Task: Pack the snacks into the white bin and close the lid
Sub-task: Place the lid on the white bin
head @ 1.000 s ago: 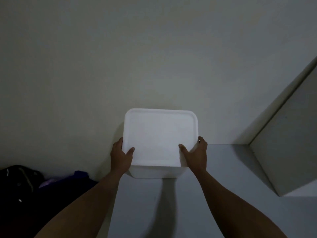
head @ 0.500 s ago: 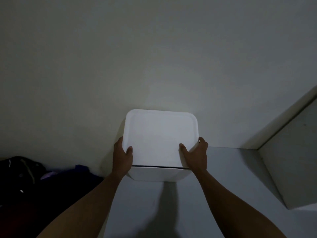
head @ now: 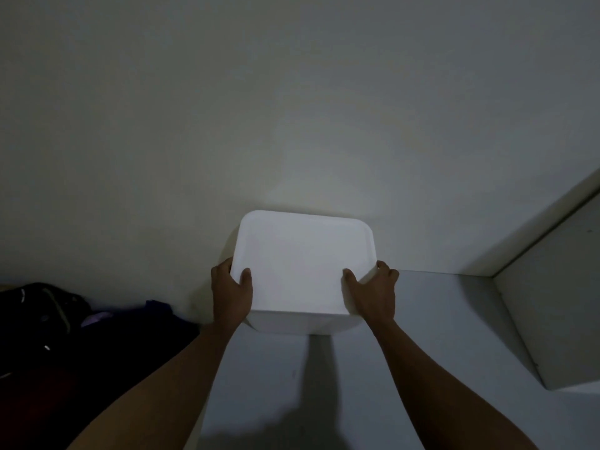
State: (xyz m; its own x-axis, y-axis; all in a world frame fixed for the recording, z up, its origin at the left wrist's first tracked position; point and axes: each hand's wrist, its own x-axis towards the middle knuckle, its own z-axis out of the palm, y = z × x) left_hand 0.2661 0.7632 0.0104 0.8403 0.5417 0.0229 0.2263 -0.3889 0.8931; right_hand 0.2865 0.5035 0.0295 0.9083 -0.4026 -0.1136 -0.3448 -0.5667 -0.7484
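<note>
Now the dark gap seen under the lid half a second ago is closed, bin looks sealed, lid's 7 and 5 o'clock corners gripped by left hand and right hand.

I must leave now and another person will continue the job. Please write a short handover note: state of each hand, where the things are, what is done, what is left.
Left hand: grip on the left edge of the lid, thumb on top.
Right hand: grip on the right edge, thumb on top.
White bin: on the pale surface, back against the wall, lid on top. No gap shows along the front edge.
Snacks: none visible; the bin's contents are hidden.
Done: lid appears closed.
Left: probably press the corners to check the seating, then release.
</note>
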